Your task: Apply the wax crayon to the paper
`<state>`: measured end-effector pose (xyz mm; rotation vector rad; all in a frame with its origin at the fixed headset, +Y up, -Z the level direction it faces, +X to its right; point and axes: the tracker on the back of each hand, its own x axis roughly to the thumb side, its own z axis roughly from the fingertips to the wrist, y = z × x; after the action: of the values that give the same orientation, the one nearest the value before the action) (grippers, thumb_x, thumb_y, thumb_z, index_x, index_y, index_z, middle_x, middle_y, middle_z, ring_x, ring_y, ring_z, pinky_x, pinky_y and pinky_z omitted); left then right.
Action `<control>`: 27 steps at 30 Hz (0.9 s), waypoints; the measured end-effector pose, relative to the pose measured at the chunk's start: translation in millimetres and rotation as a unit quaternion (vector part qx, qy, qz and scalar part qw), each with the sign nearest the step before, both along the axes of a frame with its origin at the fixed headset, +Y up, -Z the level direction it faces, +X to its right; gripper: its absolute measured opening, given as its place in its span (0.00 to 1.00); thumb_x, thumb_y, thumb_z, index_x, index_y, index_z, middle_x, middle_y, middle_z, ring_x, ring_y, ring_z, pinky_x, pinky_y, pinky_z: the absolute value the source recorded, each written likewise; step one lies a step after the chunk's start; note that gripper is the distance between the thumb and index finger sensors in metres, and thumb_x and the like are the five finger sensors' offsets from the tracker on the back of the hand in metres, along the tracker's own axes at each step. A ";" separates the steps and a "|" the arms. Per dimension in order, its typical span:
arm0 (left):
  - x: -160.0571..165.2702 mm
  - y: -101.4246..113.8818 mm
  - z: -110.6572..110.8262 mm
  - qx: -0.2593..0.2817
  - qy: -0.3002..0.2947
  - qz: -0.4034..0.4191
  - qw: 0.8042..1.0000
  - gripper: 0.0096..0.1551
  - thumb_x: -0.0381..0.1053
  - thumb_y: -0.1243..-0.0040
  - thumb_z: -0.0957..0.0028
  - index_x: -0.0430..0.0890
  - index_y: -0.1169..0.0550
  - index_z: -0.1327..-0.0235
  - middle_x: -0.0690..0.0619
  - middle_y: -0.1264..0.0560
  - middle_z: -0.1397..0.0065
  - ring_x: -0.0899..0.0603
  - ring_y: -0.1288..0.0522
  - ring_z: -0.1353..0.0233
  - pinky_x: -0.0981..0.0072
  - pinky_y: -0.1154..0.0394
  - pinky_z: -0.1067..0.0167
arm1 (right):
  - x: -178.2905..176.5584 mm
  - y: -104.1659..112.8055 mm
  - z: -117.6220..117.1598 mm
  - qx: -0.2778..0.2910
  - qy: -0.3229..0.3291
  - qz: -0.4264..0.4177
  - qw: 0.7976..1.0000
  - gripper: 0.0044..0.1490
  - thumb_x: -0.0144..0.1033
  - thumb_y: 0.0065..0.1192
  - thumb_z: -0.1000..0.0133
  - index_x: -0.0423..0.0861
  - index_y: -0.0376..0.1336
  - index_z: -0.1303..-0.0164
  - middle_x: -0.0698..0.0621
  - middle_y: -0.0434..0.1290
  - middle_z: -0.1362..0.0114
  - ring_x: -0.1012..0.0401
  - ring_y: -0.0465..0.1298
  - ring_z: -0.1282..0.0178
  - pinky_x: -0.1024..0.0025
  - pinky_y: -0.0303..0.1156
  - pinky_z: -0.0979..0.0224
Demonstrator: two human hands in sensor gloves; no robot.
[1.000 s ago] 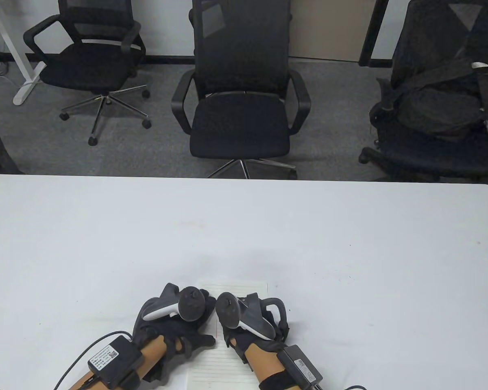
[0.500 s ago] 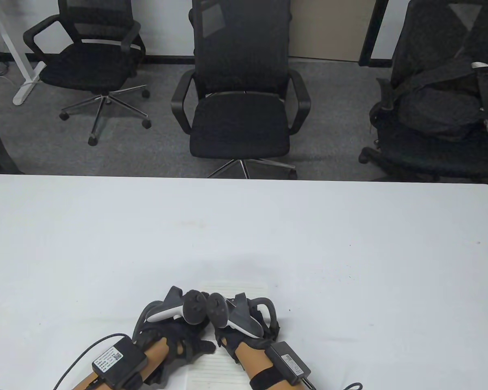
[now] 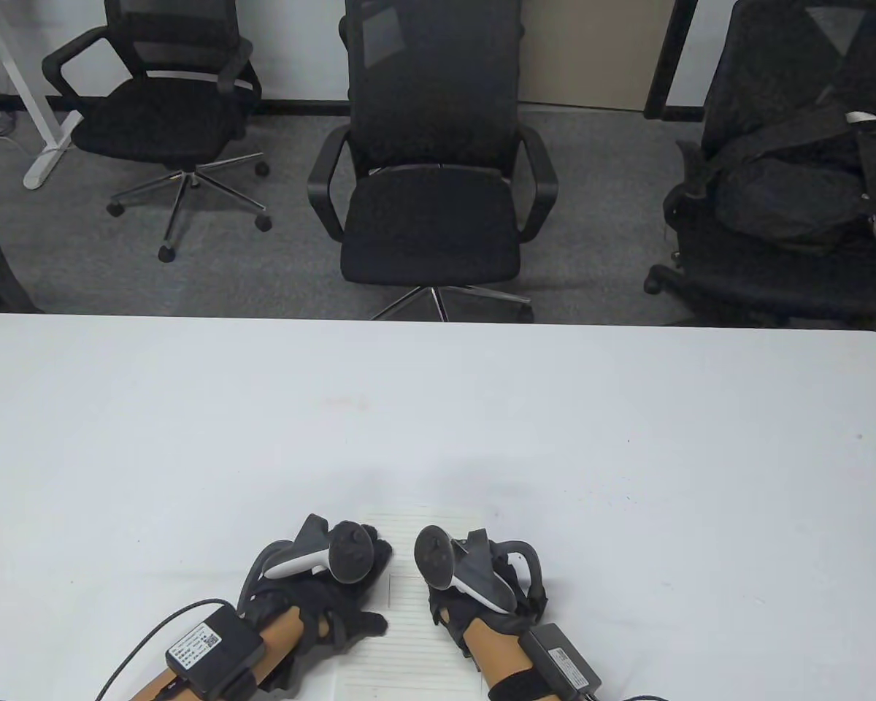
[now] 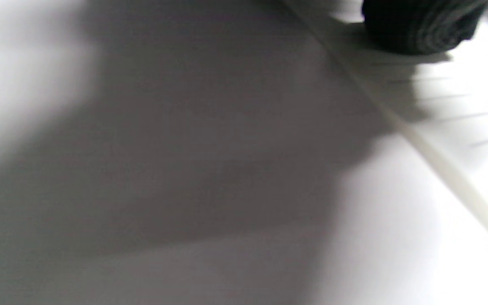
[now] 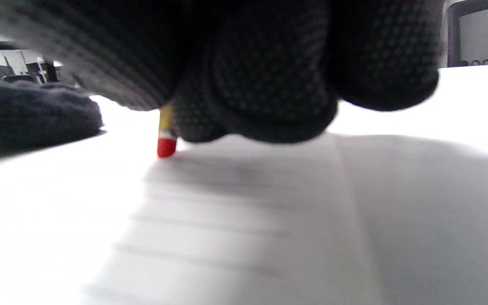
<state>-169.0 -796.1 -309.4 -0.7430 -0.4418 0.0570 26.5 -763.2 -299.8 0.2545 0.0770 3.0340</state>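
A lined sheet of paper [image 3: 409, 642] lies at the table's near edge. My left hand [image 3: 321, 584] rests on the paper's left side; one gloved fingertip [image 4: 417, 25] touches the sheet by its edge [image 4: 439, 161] in the left wrist view. My right hand [image 3: 482, 591] is over the paper's right side. In the right wrist view its fingers [image 5: 269, 84] grip a crayon [image 5: 166, 135] with a yellow wrapper and red tip, the tip at the lined paper [image 5: 227, 220]. The crayon is hidden in the table view.
The white table [image 3: 438, 409] stretches far ahead and to both sides. Black office chairs [image 3: 431, 161] stand beyond its far edge. Cables and black boxes [image 3: 208, 646] sit on both forearms.
My right hand has moved to the right across the paper, away from my left hand. My left hand has stayed in place.
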 end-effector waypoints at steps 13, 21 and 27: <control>1.7 8.6 0.3 0.021 -0.004 0.076 0.997 0.60 0.78 0.42 0.55 0.64 0.61 0.21 0.62 0.70 0.18 0.45 0.71 0.14 0.36 0.68 0.24 | 20.1 5.9 3.7 0.007 -0.003 -0.072 0.997 0.24 0.44 0.71 0.55 0.50 0.72 0.49 0.47 0.82 0.51 0.59 0.83 0.63 0.53 0.81 0.49; 8.0 -4.3 3.9 -0.008 -0.016 0.025 1.000 0.61 0.79 0.43 0.56 0.66 0.64 0.23 0.63 0.73 0.19 0.46 0.73 0.16 0.36 0.69 0.25 | 15.7 0.5 1.1 0.005 0.004 -0.068 0.998 0.24 0.44 0.71 0.54 0.50 0.72 0.48 0.47 0.82 0.51 0.59 0.83 0.63 0.53 0.81 0.49; 7.9 -4.5 3.7 -0.006 -0.012 0.023 1.000 0.63 0.81 0.41 0.58 0.67 0.63 0.23 0.63 0.72 0.19 0.46 0.73 0.16 0.35 0.69 0.25 | 9.6 -4.0 -0.3 0.005 0.011 -0.052 0.999 0.24 0.43 0.71 0.54 0.50 0.72 0.49 0.47 0.82 0.51 0.58 0.83 0.63 0.53 0.81 0.49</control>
<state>-161.2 -800.6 -305.8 -0.7464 -0.4822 0.0931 36.1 -767.2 -300.2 0.2845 0.0491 2.9296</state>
